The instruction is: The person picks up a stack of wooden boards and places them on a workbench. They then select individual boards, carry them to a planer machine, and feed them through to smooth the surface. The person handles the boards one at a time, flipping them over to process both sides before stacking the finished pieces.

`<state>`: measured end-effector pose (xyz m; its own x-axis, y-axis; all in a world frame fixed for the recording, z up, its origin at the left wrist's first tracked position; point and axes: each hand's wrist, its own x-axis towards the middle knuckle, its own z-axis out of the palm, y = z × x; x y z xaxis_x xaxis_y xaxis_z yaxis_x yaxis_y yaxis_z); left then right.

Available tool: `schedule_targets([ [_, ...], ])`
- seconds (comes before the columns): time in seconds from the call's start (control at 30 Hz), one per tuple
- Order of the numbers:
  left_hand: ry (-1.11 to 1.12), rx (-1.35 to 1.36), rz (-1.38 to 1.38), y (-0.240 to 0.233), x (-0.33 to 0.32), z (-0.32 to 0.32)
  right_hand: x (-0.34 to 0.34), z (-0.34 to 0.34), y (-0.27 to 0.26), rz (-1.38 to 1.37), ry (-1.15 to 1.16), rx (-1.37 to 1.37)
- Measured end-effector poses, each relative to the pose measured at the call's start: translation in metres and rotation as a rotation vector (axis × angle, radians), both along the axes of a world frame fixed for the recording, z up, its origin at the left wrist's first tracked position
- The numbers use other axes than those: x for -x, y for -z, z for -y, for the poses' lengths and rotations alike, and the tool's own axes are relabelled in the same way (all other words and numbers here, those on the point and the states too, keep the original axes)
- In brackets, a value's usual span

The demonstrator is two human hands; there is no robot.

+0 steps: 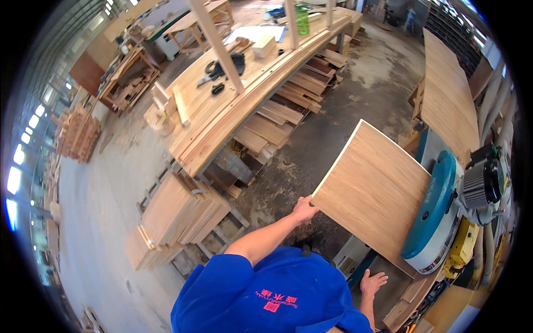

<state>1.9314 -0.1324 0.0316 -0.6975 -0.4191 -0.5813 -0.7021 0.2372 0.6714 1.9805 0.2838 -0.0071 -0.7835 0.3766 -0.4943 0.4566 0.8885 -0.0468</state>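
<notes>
My left hand (305, 209) grips the near left corner of a large wood-grain panel (370, 183) with a pale edge. The panel's right side runs up to the rounded teal hood (431, 204) of a woodworking machine; how far it reaches underneath is hidden. My right hand (373, 283) is held apart from the panel, fingers spread, with nothing in it. It hovers by the machine's grey table (381, 266), below the panel's near edge; contact with the table cannot be made out. A black finned motor (483, 183) is mounted beside the hood.
A workbench (191, 145) holds upright posts, a green bottle (302, 20) and a wooden block (264, 45). Boards (300, 89) lie beneath it. Stacked panels (179, 212) rest on a metal rack at left. A long wooden sheet (447, 91) stretches beyond the machine.
</notes>
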Motion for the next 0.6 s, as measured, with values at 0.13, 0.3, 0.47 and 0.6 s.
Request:
schedule_targets([
  [0.13, 0.028, -0.080, 0.035, 0.014, 0.023, 0.009, 0.006, 0.009, -0.015, 0.066, -0.003, -0.008],
  [0.3, 0.006, 0.009, -0.053, 0.034, 0.048, 0.007, 0.011, 0.014, -0.022, 0.088, 0.010, -0.023],
  [0.47, -0.133, 0.044, -0.177, 0.023, 0.065, 0.002, 0.014, 0.014, -0.019, 0.122, 0.019, -0.019],
  [0.6, -0.103, -0.069, -0.106, 0.000, 0.089, 0.003, 0.017, 0.011, -0.016, 0.152, 0.044, -0.006],
])
